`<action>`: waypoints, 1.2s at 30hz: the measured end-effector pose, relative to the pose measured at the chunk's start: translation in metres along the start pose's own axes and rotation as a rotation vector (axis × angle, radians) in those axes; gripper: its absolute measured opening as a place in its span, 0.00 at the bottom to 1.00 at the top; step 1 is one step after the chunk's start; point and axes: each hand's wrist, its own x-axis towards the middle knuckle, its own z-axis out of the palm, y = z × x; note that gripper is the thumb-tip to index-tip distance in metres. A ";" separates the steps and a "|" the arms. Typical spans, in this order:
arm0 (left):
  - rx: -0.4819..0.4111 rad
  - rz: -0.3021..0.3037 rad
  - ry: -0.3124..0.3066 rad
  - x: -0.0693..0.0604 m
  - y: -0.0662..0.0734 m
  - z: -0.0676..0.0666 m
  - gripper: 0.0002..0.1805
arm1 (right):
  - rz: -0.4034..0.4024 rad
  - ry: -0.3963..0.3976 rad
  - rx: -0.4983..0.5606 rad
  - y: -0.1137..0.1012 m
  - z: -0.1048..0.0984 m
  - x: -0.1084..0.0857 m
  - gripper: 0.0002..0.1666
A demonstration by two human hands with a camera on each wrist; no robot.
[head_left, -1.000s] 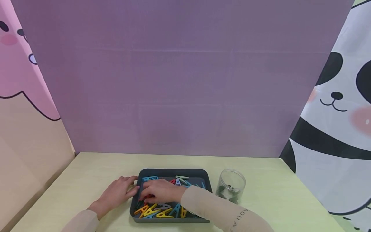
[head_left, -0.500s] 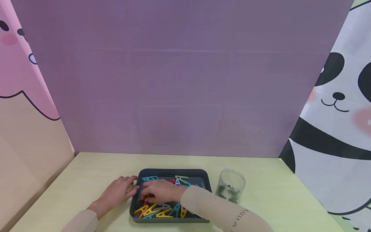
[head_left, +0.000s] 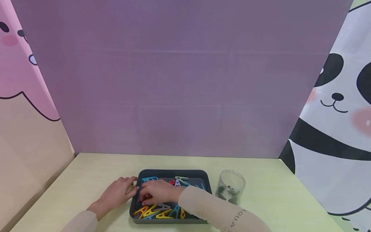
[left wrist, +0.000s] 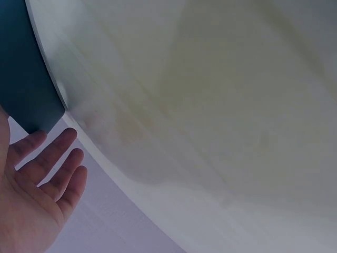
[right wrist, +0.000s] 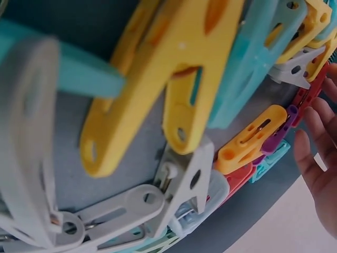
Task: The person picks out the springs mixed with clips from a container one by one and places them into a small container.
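My left hand [head_left: 117, 193] lies at the left side of a dark grey tray [head_left: 203, 174], its fingertips touching the rim. In the left wrist view, that hand's fingers [left wrist: 55, 147] are spread and loosely bent, beside the tray's dark wall [left wrist: 26, 68]. Inside the tray, my right hand [head_left: 159, 192] reaches among plastic clothespins of several colours, fingers bent downward. A red clothespin [right wrist: 310, 97] lies by its fingers [right wrist: 318, 118] in the right wrist view. Thumb and index tips are out of that view, so whether they pinch anything is hidden. Yellow clothespins [head_left: 164, 214] lie nearer the front.
A clear round jar [head_left: 232, 183] with dark contents at the bottom stands right of the tray. Both rest on a pale wooden table [head_left: 275, 193]. A purple cloth [head_left: 179, 80] hangs behind, with a panda print [head_left: 333, 135] on the right.
My right hand has shifted very slightly left within the tray, and the red clothespin seen under its fingers is now mostly hidden in the head view. My left hand keeps its place.
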 end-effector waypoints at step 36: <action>-0.030 -0.010 0.001 -0.001 0.003 -0.001 0.20 | 0.072 -0.031 -0.013 -0.002 0.002 -0.002 0.07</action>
